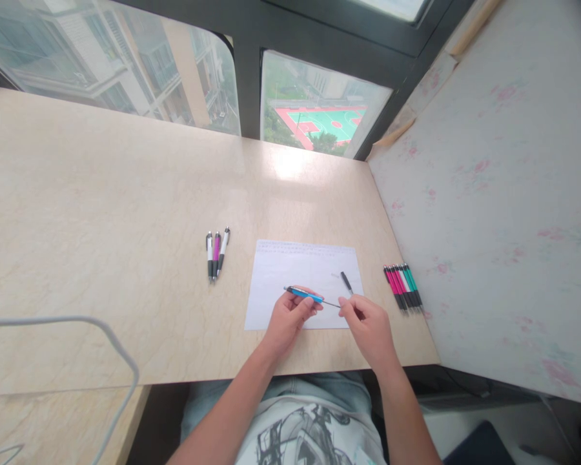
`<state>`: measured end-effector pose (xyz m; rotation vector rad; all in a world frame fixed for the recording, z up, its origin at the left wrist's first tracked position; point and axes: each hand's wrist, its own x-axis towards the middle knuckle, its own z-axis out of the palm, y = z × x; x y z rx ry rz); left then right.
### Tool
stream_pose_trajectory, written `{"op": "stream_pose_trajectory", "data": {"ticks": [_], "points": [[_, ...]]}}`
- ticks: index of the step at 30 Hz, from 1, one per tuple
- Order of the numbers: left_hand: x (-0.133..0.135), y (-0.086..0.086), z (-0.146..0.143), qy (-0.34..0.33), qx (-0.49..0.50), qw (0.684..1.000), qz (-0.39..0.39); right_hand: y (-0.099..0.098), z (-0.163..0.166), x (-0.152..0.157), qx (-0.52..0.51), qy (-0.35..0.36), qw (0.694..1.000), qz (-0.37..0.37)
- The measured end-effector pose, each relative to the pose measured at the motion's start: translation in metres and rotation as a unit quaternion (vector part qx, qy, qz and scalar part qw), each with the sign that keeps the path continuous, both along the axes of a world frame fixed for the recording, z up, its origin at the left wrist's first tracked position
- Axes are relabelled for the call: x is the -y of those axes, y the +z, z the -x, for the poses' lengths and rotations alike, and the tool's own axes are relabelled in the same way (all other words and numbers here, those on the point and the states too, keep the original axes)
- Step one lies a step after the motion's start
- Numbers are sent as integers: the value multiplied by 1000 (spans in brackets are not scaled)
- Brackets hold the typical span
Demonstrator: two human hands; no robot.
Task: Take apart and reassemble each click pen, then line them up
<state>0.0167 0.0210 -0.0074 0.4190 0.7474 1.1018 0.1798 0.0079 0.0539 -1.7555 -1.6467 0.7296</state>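
Note:
Over the lower part of a white sheet of paper (275,268), my left hand (290,316) is closed around a blue pen barrel (306,295) with a silver and black top end. A thin dark ink refill (331,304) sticks out of the barrel's open end. My right hand (368,323) pinches the refill's far tip between thumb and fingers. Just beyond my right hand, a black pen grip piece (345,282) lies on the paper. A tiny spring-like piece (335,276) rests beside it, too small to make out well. Rows of small writing run along the paper's top edge.
Three pens (216,255), two white and one purple, lie left of the paper. Several pink, white and green pens (403,289) lie in a row at the right, near the flowered wall (503,194). A grey cable (121,352) arches at lower left. Windows stand behind the table (126,213).

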Motion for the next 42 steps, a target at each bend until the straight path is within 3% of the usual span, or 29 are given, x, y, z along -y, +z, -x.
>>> {"op": "stream_pose_trajectory", "data": {"ticks": [10,19,24,27,30,35,42], "points": [[-1,1,-1,33,22,999,33,3,4,-3,0,34,998,-53],[-1,-2,-1,13,-1,1000,10,-3,4,-4,22,17,999,-38],[-2,-2,-1,26,13,999,33,-3,1,-3,-37,24,999,-26],[-3,-2,0,43,41,997,58,-5,-9,-11,-57,-8,998,-41],[-4,-3,1,53,61,994,73,-13,-20,-31,69,-23,996,-57],[-4,-4,1,54,59,994,71,-24,-23,-65,321,84,943,-5],[-5,-2,2,46,61,995,71,-33,-6,-76,413,133,900,40]]}}
